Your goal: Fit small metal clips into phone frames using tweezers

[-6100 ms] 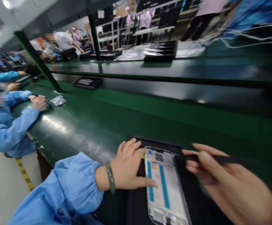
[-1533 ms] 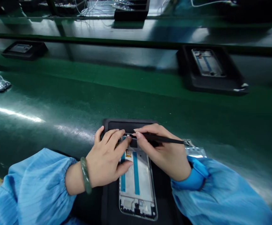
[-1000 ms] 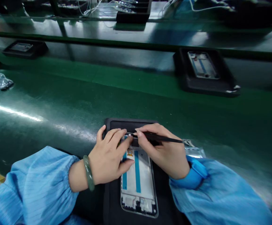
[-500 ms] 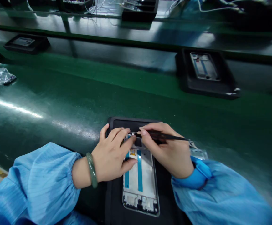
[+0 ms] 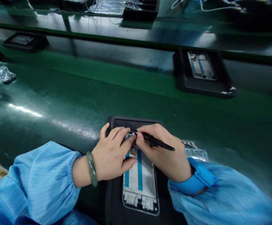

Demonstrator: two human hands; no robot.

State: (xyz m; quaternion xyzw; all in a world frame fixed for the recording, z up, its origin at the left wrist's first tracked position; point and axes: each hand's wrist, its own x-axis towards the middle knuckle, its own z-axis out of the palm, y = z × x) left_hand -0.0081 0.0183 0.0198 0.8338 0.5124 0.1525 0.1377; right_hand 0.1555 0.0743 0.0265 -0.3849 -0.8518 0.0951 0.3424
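A white phone frame (image 5: 140, 184) with two blue strips lies in a black tray (image 5: 113, 200) at the near edge of the green belt. My left hand (image 5: 112, 154) rests on the frame's upper left, fingers bent and pressing down beside the top edge. My right hand (image 5: 166, 154) is closed round black tweezers (image 5: 156, 142), whose tip touches the frame's top end next to my left fingertips. What the tip grips is too small to see. A green bangle (image 5: 91, 168) sits on my left wrist.
Another black tray with a phone frame (image 5: 202, 70) lies on the belt at the far right. A third tray (image 5: 24, 42) sits far left. A crumpled plastic bag (image 5: 1, 75) lies at the left edge. A clear packet (image 5: 193, 150) lies beside my right wrist.
The tweezers have tilted, their rear end dropping toward my right hand. Both hands stay at the frame's top end. The far right tray has drifted slightly left on the belt.
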